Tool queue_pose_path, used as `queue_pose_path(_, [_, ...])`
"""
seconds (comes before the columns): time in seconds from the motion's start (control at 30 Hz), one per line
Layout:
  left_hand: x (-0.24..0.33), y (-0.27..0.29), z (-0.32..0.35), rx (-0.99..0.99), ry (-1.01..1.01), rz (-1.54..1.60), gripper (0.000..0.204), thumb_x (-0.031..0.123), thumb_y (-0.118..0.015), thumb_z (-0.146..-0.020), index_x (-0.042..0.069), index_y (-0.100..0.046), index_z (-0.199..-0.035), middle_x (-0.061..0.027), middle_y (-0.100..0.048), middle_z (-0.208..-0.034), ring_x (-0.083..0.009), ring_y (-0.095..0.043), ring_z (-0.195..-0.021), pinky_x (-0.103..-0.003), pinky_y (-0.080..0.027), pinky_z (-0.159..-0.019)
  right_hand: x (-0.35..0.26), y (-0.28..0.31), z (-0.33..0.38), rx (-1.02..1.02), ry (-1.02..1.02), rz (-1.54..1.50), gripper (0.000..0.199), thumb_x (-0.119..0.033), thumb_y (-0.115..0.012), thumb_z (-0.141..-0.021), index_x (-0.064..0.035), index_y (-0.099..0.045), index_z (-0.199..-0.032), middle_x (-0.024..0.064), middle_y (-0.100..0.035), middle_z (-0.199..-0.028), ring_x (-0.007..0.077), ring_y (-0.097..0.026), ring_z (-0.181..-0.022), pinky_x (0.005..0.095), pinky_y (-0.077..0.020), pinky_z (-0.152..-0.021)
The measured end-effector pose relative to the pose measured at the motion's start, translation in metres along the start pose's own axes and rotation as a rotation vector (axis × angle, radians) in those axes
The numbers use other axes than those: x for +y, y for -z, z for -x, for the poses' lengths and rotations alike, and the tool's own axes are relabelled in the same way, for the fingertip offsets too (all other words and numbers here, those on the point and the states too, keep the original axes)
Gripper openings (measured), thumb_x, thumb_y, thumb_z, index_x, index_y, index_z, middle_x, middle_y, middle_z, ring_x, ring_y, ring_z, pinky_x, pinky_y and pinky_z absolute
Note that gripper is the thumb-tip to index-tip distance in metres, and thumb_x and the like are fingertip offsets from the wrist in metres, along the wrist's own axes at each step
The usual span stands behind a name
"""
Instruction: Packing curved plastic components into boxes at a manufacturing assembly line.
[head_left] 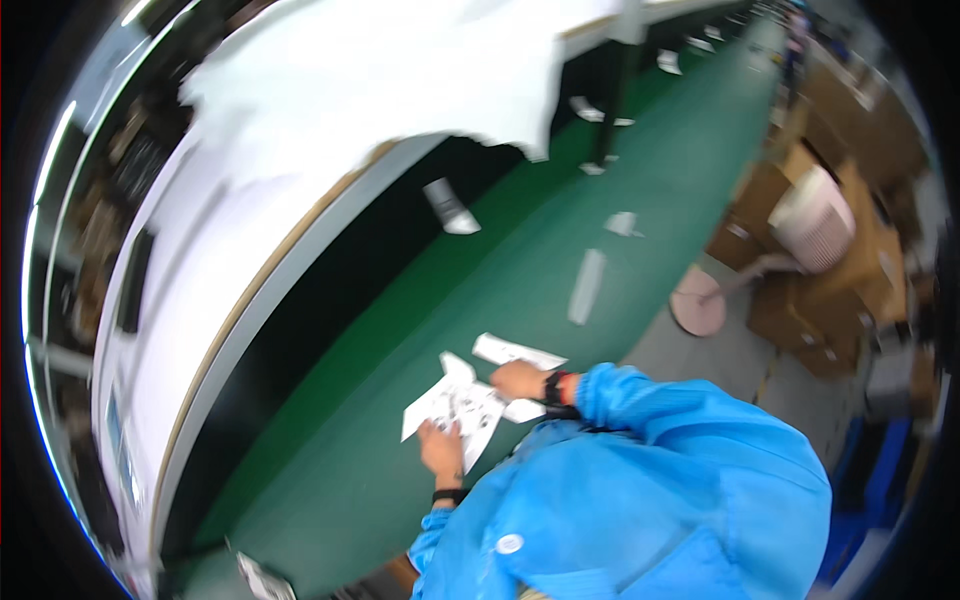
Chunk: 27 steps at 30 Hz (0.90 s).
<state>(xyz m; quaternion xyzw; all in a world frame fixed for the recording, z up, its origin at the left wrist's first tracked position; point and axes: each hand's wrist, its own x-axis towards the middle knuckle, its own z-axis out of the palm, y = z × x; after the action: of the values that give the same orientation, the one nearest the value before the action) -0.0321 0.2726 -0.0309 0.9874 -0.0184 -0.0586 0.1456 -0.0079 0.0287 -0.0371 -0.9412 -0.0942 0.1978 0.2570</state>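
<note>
Blue jacket (690, 470) nearest, paper (474, 405) lies between grips (442, 452) (519, 380).

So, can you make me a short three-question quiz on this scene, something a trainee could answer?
1. True or false: the pale pink fan stands to the right of the long work surface in the picture.
2. What colour is that long surface? A) brown, B) green, C) orange.
3. Which of the person's hands is nearer the bottom of the picture: the left hand or the right hand?

Key:
1. True; it is on the floor side, near the cardboard boxes.
2. B, green.
3. The left hand, which is at the printed white papers.
</note>
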Motion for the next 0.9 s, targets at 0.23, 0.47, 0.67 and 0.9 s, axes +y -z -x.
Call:
queue_pose_path(0.23, [0.024,0.011,0.007,0.022,0.018,-0.125,0.062,0.031,-0.065,-0.083,-0.011,-0.043,-0.124,-0.0251,-0.051,-0.119,-0.0403,-0.047,-0.112,-0.046,-0.041,-0.095,-0.013,0.005,0.002,-0.024,0.037,-0.019,0.020,-0.017,-0.060,-0.071,-0.0008,-0.069,-0.078,0.0209,-0.067,-0.078,0.0373,-0.066,-0.074,0.0470,-0.0523,-0.064])
queue_pose_path(0.47, [0.025,0.009,0.009,0.017,-0.034,-0.008,0.066,0.026,-0.065,-0.085,-0.010,-0.035,-0.131,-0.0253,-0.048,-0.122,-0.0394,-0.044,-0.117,-0.046,-0.040,-0.096,-0.006,0.013,0.010,-0.107,-0.004,-0.056,0.023,-0.018,-0.059,-0.075,0.0003,-0.070,-0.084,0.0204,-0.068,-0.085,0.0377,-0.066,-0.080,0.0467,-0.0519,-0.068])
queue_pose_path(0.67, [0.022,0.001,0.015,-0.040,-0.090,-0.146,0.069,0.027,-0.063,-0.086,-0.010,-0.031,-0.134,-0.0256,-0.044,-0.127,-0.0394,-0.042,-0.118,-0.047,-0.040,-0.095,-0.007,0.007,0.004,-0.107,0.036,-0.052,0.023,-0.018,-0.059,-0.072,0.0001,-0.070,-0.081,0.0205,-0.068,-0.084,0.0383,-0.065,-0.080,0.0466,-0.0520,-0.068])
queue_pose_path(0.9, [0.014,-0.002,0.001,-0.094,-0.091,-0.154,0.062,0.020,-0.066,-0.082,-0.007,-0.037,-0.130,-0.0226,-0.047,-0.116,-0.0374,-0.046,-0.110,-0.045,-0.044,-0.088,-0.008,0.008,0.007,-0.122,0.008,-0.057,0.022,-0.015,-0.059,-0.071,0.0006,-0.071,-0.081,0.0216,-0.067,-0.082,0.0381,-0.066,-0.078,0.0459,-0.0518,-0.066])
